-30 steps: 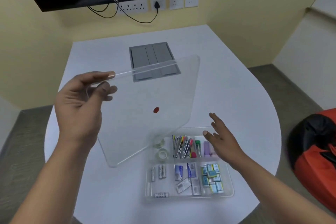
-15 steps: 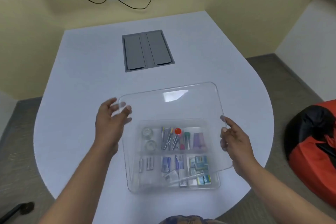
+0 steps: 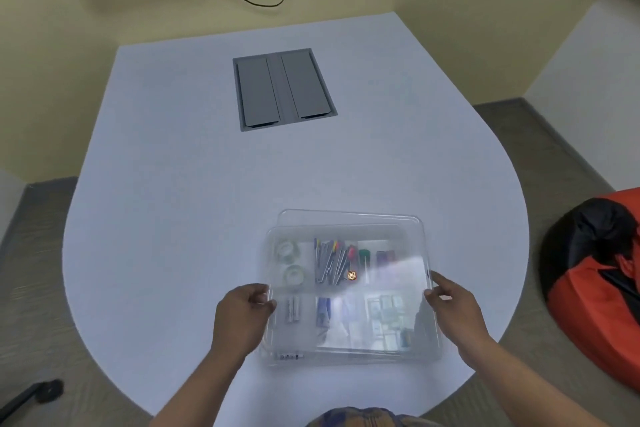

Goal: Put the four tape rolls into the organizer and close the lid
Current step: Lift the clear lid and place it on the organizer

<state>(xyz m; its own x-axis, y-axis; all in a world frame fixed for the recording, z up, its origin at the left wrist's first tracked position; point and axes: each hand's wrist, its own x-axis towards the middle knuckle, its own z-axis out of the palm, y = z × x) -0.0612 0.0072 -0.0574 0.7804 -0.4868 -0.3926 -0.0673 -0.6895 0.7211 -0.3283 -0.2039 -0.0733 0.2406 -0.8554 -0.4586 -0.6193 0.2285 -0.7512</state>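
Observation:
A clear plastic organizer (image 3: 273, 355) sits near the table's front edge. Its transparent lid (image 3: 394, 274), marked with a small red dot, lies nearly flat over it, shifted a little toward the far side. My left hand (image 3: 242, 315) grips the lid's left edge and my right hand (image 3: 453, 312) grips its right edge. Through the lid I see clear tape rolls (image 3: 290, 262) in the far left compartment, one behind the other. Pens, batteries and small boxes fill the other compartments.
The white table (image 3: 194, 204) has a grey cable hatch (image 3: 282, 88) in its far half. A red and black bag (image 3: 595, 284) lies on the floor to the right. Wall sockets and cables hang behind the table.
The lid has come down from a tilted hold in my left hand to nearly flat over the organizer. My right hand took its right edge, and both hands moved toward me.

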